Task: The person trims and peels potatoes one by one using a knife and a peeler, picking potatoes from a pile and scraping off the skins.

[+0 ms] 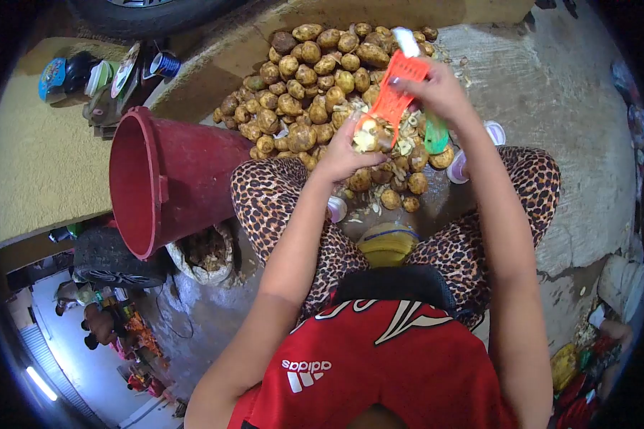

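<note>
My left hand [345,156] is closed around a potato [367,137], part of which is pale and peeled. In my right hand [438,91] is an orange plastic peeler [396,89] with slots and small holes; its lower end meets the potato. A white piece [406,43] shows beyond the peeler's top end, blurred. Both hands are over a big heap of unpeeled brown potatoes [304,104] on the floor. Pale peelings [408,132] lie scattered just beneath the hands. A green object [436,134], its kind unclear, sits below my right wrist.
A red plastic bin [157,182] leans at my left, with a white sack [206,261] behind it. A low concrete ledge [215,50] borders the heap. A yellow container [388,247] is between my legs. Other people [104,322] are at lower left.
</note>
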A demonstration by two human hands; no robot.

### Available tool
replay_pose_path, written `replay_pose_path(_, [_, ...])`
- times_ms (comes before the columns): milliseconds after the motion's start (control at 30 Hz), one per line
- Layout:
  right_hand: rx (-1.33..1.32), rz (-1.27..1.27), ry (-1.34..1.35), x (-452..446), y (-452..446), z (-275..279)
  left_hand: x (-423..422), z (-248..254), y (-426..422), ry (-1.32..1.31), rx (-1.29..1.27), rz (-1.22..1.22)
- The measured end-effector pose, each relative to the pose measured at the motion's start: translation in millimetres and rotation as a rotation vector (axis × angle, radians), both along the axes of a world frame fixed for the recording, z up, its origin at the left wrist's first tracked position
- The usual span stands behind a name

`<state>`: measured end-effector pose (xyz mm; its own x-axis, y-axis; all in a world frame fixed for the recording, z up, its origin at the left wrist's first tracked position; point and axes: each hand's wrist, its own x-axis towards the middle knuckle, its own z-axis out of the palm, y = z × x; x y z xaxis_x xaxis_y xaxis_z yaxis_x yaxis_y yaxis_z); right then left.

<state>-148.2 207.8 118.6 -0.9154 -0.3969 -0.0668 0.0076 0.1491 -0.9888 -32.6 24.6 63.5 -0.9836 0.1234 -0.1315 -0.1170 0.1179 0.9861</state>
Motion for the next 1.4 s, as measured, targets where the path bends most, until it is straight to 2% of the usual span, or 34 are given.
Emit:
replay_pose_path(33, [0.015, -0.124, 0.082, -12.3, 10.5, 0.1, -0.3, -0.4, -1.6, 0.043, -0.109, 0.011])
replay_pose_path(67, [0.029, -0.245, 0.164, -19.3, 18.9, -1.9, 3.0, -1.2, -1.0, 0.014, -0.069, 0.031])
replay_pose_path(167, [-0.203, -0.121, 0.002, -21.3, 26.6, 9.1, 6.7, 2.8, 0.0, -0.026, 0.005, 0.054])
replay_pose_path(300, [-0.130, 0.172, -0.099, 13.2, -5.0, 5.4, -1.0, 1.0, 0.3, 0.014, 0.057, 0.007])
replay_pose_path(400, [-0.062, -0.083, -0.032, -6.5, 4.0, -0.3, 2.4, -1.3, -3.7, 0.045, 0.081, -0.135])
replay_pose_path(467, [-0.079, -0.109, -0.027, -25.2, 17.3, -10.7, 1.8, 5.7, -3.6, 0.150, 0.018, -0.205])
replay_pose_path(567, [-0.221, -0.114, -0.118, -13.3, 14.8, 0.2, 1.6, 17.2, 2.8, -0.006, 0.283, -0.094])
replay_pose_path(633, [-0.200, -0.070, -0.139, -14.2, 11.7, -5.7, 2.9, 13.7, 0.8, -0.105, 0.373, -0.027])
replay_pose_path(767, [-0.244, -0.143, -0.169, -14.6, 10.7, -5.9, -1.9, 9.2, -1.3, -0.074, 0.530, -0.079])
replay_pose_path(867, [-0.264, -0.117, -0.220, -12.2, 7.9, -4.3, 0.2, 6.8, 0.3, -0.165, 0.674, -0.077])
replay_pose_path(933, [-0.290, -0.064, -0.285, -1.3, -3.2, 1.7, 0.4, 7.0, 3.5, -0.198, 0.517, -0.024])
replay_pose_path(967, [-0.218, 0.057, -0.242, 4.7, -6.3, 6.6, 1.1, 6.9, 4.8, -0.215, 0.438, 0.002])
replay_pose_path(1000, [-0.129, 0.126, -0.212, 13.0, -13.5, 10.1, 2.5, 5.1, 5.1, -0.197, 0.443, -0.004])
replay_pose_path(1067, [-0.200, 0.225, -0.209, 18.6, -19.3, 3.6, 6.0, 0.9, 5.8, -0.159, 0.451, -0.014])
replay_pose_path(1100, [-0.175, 0.210, -0.206, 16.4, -15.1, 8.4, 7.7, 6.4, 10.3, -0.137, 0.389, 0.018])
replay_pose_path(1167, [-0.138, 0.141, -0.139, 5.6, -8.8, 11.1, 4.4, 3.7, 5.5, -0.106, 0.338, -0.083])
replay_pose_path(1233, [-0.115, -0.030, -0.026, -17.8, 10.1, 6.5, 4.2, 4.8, 1.9, -0.032, 0.329, -0.211])
replay_pose_path(1267, [-0.135, -0.117, 0.014, -27.2, 19.9, 3.0, 5.0, 5.1, 2.2, -0.034, 0.335, -0.199])
replay_pose_path(1400, [-0.215, 0.083, -0.189, -2.3, 6.7, 18.5, 6.9, 20.5, 7.9, -0.008, 0.309, -0.089])
